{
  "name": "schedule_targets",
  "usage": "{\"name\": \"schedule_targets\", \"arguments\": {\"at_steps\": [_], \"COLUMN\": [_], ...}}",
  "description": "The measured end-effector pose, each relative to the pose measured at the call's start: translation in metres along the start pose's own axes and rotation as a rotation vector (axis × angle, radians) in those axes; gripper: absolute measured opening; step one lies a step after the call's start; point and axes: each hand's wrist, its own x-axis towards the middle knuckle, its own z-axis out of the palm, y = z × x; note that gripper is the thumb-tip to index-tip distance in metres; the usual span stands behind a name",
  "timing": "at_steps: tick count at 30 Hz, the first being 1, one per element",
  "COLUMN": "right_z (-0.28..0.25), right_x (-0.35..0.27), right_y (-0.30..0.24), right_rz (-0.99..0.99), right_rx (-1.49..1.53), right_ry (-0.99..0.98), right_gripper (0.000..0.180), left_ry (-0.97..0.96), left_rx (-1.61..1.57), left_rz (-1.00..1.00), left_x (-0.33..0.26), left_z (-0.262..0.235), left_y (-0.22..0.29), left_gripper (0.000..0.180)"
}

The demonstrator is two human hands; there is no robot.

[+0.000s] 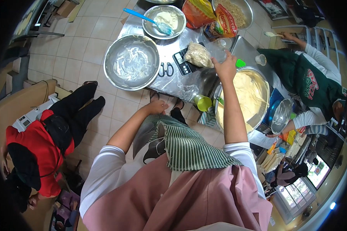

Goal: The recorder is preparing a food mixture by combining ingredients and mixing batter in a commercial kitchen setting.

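Note:
My right hand [225, 67] reaches over the metal table with its fingers closed on the edge of a clear plastic bag [198, 55]. The bag holds pale brown crumbs and rests on a black digital scale [182, 64]. My left hand [158, 106] is low in front of me, beside the green-striped cloth of my apron [192, 148]. Its fingers are curled in, and what they hold, if anything, is hidden. Under my right forearm stands a large bowl of pale yellow cream batter [247, 100]. A pair of black-handled scissors [166, 70] lies left of the scale.
An emptied, smeared metal bowl [132, 63] sits at the table's left edge. Beyond it is a bowl of cream [166, 19] with a blue spatula [142, 16]. A green cup [202, 102] stands at the near edge. People work on both sides, one holding a steel bowl [281, 115].

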Motion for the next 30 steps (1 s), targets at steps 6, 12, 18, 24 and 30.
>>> {"name": "schedule_targets", "arguments": {"at_steps": [6, 12, 18, 24, 30], "right_z": [0.001, -0.003, -0.012, -0.024, -0.038], "right_x": [0.011, 0.014, 0.018, 0.025, 0.045], "right_y": [0.007, 0.005, 0.004, 0.003, 0.022], "right_rz": [0.025, -0.02, -0.141, -0.206, -0.215], "right_rx": [-0.062, -0.262, -0.345, -0.297, -0.246], "right_ry": [-0.035, -0.083, -0.021, 0.008, -0.12], "right_gripper": [0.07, 0.072, 0.071, 0.066, 0.057], "left_ry": [0.158, 0.186, 0.182, 0.194, 0.252], "left_rx": [-0.162, -0.137, -0.099, -0.118, -0.052], "left_rz": [-0.063, -0.081, -0.113, -0.136, -0.155], "left_x": [-0.013, -0.004, -0.006, -0.01, -0.016], "left_z": [0.002, -0.005, -0.003, -0.005, -0.009], "left_y": [-0.016, -0.027, -0.037, -0.041, -0.018], "left_gripper": [0.048, 0.046, 0.047, 0.048, 0.045]}}
